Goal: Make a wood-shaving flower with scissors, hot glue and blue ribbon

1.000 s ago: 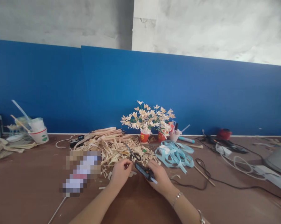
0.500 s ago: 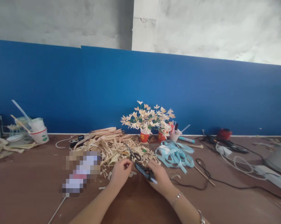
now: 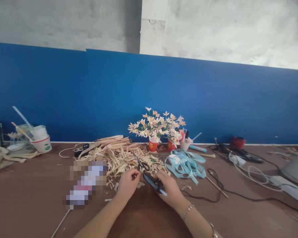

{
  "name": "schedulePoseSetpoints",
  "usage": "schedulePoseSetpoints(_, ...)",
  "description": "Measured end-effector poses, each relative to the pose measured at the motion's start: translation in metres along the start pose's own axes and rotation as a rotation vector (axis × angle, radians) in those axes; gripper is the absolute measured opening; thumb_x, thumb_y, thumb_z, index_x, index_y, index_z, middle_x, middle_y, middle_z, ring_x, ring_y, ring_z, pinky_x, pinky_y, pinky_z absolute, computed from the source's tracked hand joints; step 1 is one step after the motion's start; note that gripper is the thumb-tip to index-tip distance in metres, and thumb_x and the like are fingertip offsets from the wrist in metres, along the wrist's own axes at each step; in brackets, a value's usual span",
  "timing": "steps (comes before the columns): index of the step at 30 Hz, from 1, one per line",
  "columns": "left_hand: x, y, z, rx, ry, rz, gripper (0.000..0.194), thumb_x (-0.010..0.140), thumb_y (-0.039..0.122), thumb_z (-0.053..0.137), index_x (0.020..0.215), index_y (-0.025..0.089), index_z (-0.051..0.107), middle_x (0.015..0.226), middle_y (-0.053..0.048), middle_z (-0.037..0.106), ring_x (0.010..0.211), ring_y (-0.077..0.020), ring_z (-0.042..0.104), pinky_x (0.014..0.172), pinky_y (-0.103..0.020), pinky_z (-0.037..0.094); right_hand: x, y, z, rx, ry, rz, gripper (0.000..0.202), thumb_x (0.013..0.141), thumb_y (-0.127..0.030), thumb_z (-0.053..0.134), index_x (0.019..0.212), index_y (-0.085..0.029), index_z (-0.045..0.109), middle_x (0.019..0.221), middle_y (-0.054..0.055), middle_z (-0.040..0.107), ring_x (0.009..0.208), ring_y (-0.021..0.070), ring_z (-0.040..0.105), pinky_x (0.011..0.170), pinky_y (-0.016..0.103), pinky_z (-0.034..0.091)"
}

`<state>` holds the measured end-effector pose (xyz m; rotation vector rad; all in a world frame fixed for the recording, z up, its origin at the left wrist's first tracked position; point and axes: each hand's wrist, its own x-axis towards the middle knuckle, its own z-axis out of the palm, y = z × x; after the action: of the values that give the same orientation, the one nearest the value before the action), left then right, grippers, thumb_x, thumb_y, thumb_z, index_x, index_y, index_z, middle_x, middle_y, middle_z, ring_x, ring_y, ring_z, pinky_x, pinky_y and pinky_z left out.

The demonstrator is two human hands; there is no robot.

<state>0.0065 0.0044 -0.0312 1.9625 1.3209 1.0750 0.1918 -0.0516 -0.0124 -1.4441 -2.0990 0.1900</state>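
My right hand [image 3: 167,185] is wrapped round a dark tool [image 3: 152,181], which looks like a glue gun with a pale stick at its rear; its front points toward my left hand. Pinched together at the fingertips, my left hand [image 3: 129,183] is at the near edge of a heap of pale dry husk strips [image 3: 121,155]. What it holds is too small to make out. Black-handled scissors [image 3: 144,166] lie on the heap just beyond both hands. Behind them, cream flowers [image 3: 156,125] stand in red cups [image 3: 153,145].
Light blue ribbon [image 3: 185,165] lies tangled on the brown table [image 3: 40,198], right of the heap. A black cable [image 3: 250,198] runs to the right edge. At left are a blurred-out object [image 3: 85,183] on a white cord and a white cup [image 3: 42,144].
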Motion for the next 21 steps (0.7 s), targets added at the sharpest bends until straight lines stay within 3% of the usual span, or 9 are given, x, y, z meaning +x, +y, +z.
schedulePoseSetpoints(11,-0.001,0.003,-0.002,-0.022,0.013,0.0,0.022,0.077,0.028,0.046,0.071,0.018,0.064,0.068,-0.001,0.065,0.064,-0.0152,0.057,0.06,-0.023,0.041,-0.002,-0.002,-0.003,-0.045,0.004,0.022,0.02,0.058,-0.007,0.045,0.073,-0.02,0.043,0.077,0.002,0.05,0.068,0.0161,0.049,0.058,0.022,0.032)
schedulePoseSetpoints(15,-0.001,0.003,-0.002,-0.029,0.009,0.017,0.022,0.077,0.03,0.045,0.073,0.019,0.064,0.072,-0.001,0.065,0.066,-0.0157,0.057,0.062,-0.024,0.042,-0.003,-0.005,-0.01,-0.072,-0.014,0.054,0.017,0.064,-0.01,0.046,0.077,-0.02,0.045,0.075,0.002,0.054,0.066,0.016,0.051,0.057,0.022,0.031)
schedulePoseSetpoints(21,0.001,0.0,-0.004,0.003,-0.011,0.018,0.021,0.076,0.031,0.047,0.071,0.02,0.063,0.07,-0.001,0.066,0.064,-0.0163,0.058,0.061,-0.025,0.042,-0.011,0.0,-0.037,-0.184,0.017,0.248,0.028,0.064,-0.01,0.049,0.089,-0.019,0.044,0.07,0.002,0.058,0.065,0.0183,0.054,0.054,0.024,0.028)
